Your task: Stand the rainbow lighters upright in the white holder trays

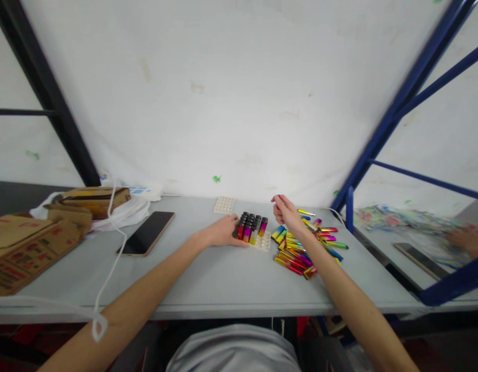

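– Box (pixel 33 253) print?
– Blurry, L of tray (pixel 264 242). Tubes (pixel 247 234) in tray upright, blk ends up; loose tubes (pixel 289 265) flat, R.
– Fingers?
– L hand (pixel 224 231) at tray's L, R hand (pixel 286 211) curled, tray's R; can't tell grips.

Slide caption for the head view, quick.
Left hand at the white rack of upright tubes, right hand raised beside the loose pile.

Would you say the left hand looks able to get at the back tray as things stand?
Probably yes: only bare table separates the back tray from the left hand, though that hand is at the standing tubes.
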A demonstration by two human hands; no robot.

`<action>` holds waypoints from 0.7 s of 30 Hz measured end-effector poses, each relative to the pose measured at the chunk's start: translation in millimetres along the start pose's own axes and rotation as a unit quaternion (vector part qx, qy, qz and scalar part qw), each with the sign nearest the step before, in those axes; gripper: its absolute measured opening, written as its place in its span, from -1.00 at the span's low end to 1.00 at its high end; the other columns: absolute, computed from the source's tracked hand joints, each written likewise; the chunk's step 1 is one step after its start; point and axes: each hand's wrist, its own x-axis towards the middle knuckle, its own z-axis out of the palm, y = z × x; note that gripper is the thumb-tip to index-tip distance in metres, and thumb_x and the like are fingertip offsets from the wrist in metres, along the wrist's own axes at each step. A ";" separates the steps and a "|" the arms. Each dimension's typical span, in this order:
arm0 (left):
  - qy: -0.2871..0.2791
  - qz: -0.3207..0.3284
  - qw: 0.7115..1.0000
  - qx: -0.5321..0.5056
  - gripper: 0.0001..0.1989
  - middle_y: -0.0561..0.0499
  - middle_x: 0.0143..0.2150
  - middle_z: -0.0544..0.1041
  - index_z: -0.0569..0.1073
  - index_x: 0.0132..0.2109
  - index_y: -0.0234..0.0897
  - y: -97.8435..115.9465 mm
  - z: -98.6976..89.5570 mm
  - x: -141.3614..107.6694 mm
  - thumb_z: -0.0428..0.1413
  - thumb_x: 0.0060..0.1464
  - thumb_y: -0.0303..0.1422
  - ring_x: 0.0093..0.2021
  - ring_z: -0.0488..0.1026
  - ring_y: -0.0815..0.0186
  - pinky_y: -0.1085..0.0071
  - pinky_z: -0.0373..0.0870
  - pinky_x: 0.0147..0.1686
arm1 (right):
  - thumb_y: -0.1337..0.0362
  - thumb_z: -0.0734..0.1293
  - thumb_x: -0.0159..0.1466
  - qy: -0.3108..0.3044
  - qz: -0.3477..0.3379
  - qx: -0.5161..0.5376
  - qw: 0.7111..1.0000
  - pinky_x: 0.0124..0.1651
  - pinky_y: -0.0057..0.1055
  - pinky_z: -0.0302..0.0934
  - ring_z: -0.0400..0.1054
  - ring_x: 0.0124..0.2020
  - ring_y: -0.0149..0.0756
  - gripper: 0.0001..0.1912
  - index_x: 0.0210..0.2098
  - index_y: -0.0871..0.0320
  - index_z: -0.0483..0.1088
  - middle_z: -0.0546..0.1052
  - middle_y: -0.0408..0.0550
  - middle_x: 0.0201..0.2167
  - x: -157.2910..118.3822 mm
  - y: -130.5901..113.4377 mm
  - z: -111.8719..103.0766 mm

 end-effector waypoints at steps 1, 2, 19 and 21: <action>-0.001 0.002 1.000 -0.002 -0.45 -0.14 -0.09 0.51 0.53 -0.19 -0.24 0.0 0.0 -0.2 0.28 0.07 0.20 -0.03 0.46 0.03 0.22 0.42 0.06 | -0.39 0.44 0.15 0.036 -0.009 -0.007 0.999 -0.62 -0.52 -0.26 -0.15 -0.66 -0.53 -0.36 -0.34 0.04 0.26 0.08 -0.39 -0.63 2.3 7.3 -1.1; -0.004 0.002 1.000 -0.003 -0.45 -0.14 -0.09 0.51 0.53 -0.18 -0.24 -0.1 0.0 -0.4 0.27 0.07 0.20 -0.02 0.45 0.03 0.21 0.42 0.07 | -0.44 0.41 0.13 0.064 -0.012 -0.014 0.998 -0.64 -0.51 -0.26 -0.15 -0.67 -0.53 -0.32 -0.40 0.05 0.23 0.06 -0.38 -0.65 3.3 14.0 -2.6; -0.007 -0.009 1.000 -0.025 -0.39 -0.17 -0.02 0.52 0.55 -0.09 -0.23 -3.9 -0.4 -0.4 0.25 0.06 0.23 0.05 0.44 -0.03 0.12 0.40 0.17 | -0.17 0.22 0.28 0.134 -0.072 -0.297 0.943 -0.44 -0.36 -0.12 0.00 -0.54 -0.38 -0.47 -0.61 0.04 0.08 0.08 -0.24 -0.63 -6.5 45.5 -0.1; -0.012 -0.007 1.000 -0.025 -0.40 -0.16 -0.02 0.52 0.55 -0.10 -0.23 -3.7 -0.7 -0.4 0.25 0.07 0.23 0.06 0.43 -0.03 0.11 0.39 0.18 | -0.11 0.21 0.28 0.135 -0.079 -0.300 0.941 -0.43 -0.36 -0.13 -0.01 -0.53 -0.38 -0.52 -0.61 0.04 0.07 0.06 -0.24 -0.62 -6.9 44.1 -0.9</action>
